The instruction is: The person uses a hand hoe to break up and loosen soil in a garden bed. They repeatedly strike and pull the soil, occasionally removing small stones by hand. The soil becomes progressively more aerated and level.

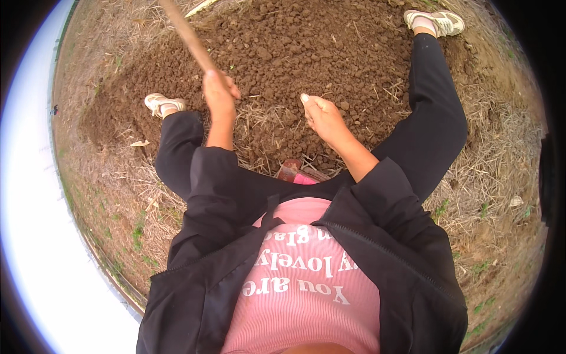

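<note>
My left hand (219, 95) is closed around a wooden pole or tool handle (190, 37), which slants up and out of the picture at the top left; its far end is hidden. My right hand (325, 116) hangs over the near part of the loose brown soil (283, 57), fingers curled and thumb resting along them. No object shows in it, though the palm is turned out of sight. Dry straw (258, 119) lies on the ground below and between both hands.
My legs are spread, with a light sneaker (163, 104) at the left and another (435, 23) at the upper right. Between my thighs are a reddish, worn object (289, 170) and something pink (305, 179). Straw-covered ground (495, 155) with small green plants borders the soil.
</note>
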Motion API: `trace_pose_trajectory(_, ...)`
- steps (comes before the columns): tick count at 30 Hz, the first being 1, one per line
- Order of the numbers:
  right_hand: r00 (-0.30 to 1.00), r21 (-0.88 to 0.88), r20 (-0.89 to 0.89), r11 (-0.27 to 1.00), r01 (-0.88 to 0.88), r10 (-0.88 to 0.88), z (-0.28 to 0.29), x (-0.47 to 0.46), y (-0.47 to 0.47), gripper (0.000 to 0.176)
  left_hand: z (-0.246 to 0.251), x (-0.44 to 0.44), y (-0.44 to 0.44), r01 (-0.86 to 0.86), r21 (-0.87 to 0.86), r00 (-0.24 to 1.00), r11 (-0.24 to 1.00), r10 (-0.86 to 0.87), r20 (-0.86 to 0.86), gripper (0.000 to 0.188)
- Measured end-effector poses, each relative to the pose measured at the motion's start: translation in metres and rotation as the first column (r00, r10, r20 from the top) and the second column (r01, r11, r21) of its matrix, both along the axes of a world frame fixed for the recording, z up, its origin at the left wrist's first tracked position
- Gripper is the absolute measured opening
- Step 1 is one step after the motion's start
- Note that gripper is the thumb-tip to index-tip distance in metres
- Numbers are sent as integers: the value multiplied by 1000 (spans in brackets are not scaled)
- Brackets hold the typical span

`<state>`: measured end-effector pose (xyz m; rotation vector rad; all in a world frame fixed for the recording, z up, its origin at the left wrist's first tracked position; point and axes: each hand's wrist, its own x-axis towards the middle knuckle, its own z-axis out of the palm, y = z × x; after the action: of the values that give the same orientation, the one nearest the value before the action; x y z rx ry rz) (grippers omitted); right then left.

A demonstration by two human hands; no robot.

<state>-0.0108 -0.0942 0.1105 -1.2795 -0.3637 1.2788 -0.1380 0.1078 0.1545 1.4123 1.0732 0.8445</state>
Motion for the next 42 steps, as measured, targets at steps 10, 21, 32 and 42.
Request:
trace_pose_trajectory(10,999,-19,-41,1000,6,-7,5,2,0,31,-34,-4,23,29,-739,996,673,-78,-33,17)
trace_pose_trajectory(21,989,65,147,998,27,-36,-7,-4,4,14,37,78,112,300,-749,892,591,104,440,43)
trace_pose_trajectory(32,995,32,94,999,-27,24,11,0,-2,20,-78,-25,-69,-28,-545,915,838,-197,-351,26)
trace_pose_trajectory(42,969,4,245,1000,-24,22,3,0,-1,30,-12,-48,-110,13,-658,990,753,-102,-96,21)
